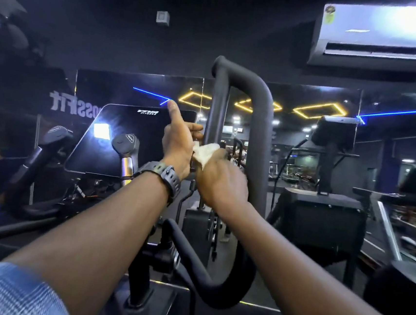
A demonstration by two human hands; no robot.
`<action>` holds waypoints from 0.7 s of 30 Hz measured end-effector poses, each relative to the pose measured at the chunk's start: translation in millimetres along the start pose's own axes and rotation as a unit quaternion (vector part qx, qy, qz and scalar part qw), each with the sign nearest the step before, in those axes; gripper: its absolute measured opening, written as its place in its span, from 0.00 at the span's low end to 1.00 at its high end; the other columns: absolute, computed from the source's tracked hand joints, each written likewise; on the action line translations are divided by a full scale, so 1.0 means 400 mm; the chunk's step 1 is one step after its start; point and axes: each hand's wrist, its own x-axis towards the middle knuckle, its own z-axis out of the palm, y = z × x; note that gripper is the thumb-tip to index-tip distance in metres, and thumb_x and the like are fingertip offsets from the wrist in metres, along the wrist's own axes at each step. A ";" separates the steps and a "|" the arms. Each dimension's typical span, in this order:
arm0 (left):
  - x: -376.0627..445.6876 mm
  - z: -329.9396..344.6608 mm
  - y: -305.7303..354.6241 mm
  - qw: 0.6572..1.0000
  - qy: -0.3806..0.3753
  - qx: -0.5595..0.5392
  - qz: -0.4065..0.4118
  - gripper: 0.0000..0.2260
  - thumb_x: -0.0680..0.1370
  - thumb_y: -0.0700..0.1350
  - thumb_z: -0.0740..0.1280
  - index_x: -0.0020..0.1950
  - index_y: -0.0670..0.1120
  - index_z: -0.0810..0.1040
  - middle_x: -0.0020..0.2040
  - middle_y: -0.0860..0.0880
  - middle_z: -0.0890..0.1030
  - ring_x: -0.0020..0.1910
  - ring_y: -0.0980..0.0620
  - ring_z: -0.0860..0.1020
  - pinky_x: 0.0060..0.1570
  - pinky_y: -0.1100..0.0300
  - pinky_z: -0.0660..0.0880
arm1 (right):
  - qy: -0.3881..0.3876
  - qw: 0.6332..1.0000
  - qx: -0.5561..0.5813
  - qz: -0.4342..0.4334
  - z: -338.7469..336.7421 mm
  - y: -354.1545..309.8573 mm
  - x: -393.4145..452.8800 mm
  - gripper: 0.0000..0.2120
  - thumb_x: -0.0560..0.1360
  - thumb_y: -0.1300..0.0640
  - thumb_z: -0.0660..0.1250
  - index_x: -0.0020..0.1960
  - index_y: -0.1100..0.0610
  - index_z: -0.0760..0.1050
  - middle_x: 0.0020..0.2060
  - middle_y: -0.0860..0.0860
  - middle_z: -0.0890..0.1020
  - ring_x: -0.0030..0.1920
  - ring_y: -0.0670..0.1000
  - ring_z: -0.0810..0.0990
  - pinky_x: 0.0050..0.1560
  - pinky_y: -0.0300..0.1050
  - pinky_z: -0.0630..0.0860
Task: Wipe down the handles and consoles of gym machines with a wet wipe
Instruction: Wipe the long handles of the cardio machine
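A: Where is the wet wipe (pixel 206 153)?

B: At the middle of the view, bunched white against the near bar of the looped black handle (pixel 239 135). The right hand (pixel 221 181) has it, fingers curled over the wipe and around the bar.

A: And the left hand (pixel 177 144)?

B: Just at nine o'clock of the wipe, touching its edge. Forefinger straight, pointing to twelve o'clock; the other fingers curl toward the bar. Whether they pinch the wipe, I cannot tell. A dark watch (pixel 164 176) sits on that wrist.

A: The console (pixel 127 139)?

B: At nine o'clock of the hands, a tilted dark screen with a bright glare. An air conditioner (pixel 384 34) hangs at one o'clock.
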 end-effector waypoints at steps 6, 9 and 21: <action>0.000 0.022 -0.005 0.999 -0.053 -0.006 0.007 0.49 0.62 0.85 0.51 0.48 0.44 0.87 0.46 0.44 0.87 0.51 0.42 0.85 0.60 0.41 0.78 | 0.058 0.998 -0.017 -0.029 0.003 -0.010 -0.020 0.29 0.80 0.62 0.52 0.78 0.65 0.47 0.62 0.61 0.76 0.56 0.61 0.79 0.46 0.53 0.73; -0.020 0.018 0.024 0.995 -0.094 -0.031 -0.007 0.50 0.63 0.84 0.51 0.52 0.42 0.85 0.47 0.43 0.87 0.49 0.45 0.86 0.58 0.46 0.79 | 0.078 0.995 0.055 -0.027 -0.001 -0.030 -0.004 0.36 0.80 0.60 0.60 0.79 0.60 0.40 0.75 0.61 0.63 0.60 0.61 0.77 0.51 0.57 0.75; 0.054 -0.001 0.044 0.983 -0.169 -0.070 -0.010 0.46 0.76 0.75 0.42 0.53 0.38 0.83 0.40 0.45 0.86 0.38 0.50 0.85 0.34 0.59 0.79 | 0.144 0.965 -0.164 -0.143 -0.068 -0.072 0.318 0.35 0.79 0.56 0.54 0.78 0.69 0.41 0.78 0.65 0.39 0.78 0.62 0.36 0.78 0.58 0.38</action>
